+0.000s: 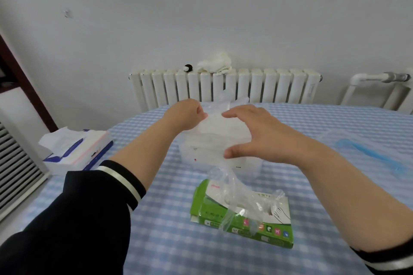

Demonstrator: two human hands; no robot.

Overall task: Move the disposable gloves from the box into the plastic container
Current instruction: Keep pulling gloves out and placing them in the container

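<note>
A green and white glove box (242,214) lies on the checked tablecloth in front of me, with clear disposable gloves (232,187) sticking up out of its top slot. Behind it stands a translucent plastic container (201,154). My left hand (185,116) pinches a clear glove (220,106) over the container's far left side. My right hand (252,131) hovers above the container with fingers spread, thumb near its front rim, touching the same film; whether it grips is unclear.
A tissue pack (78,152) sits at the table's left edge. A clear bag with a blue strip (362,149) lies at the right. A white radiator (225,87) with a cloth on top stands behind the blue checked table (156,241).
</note>
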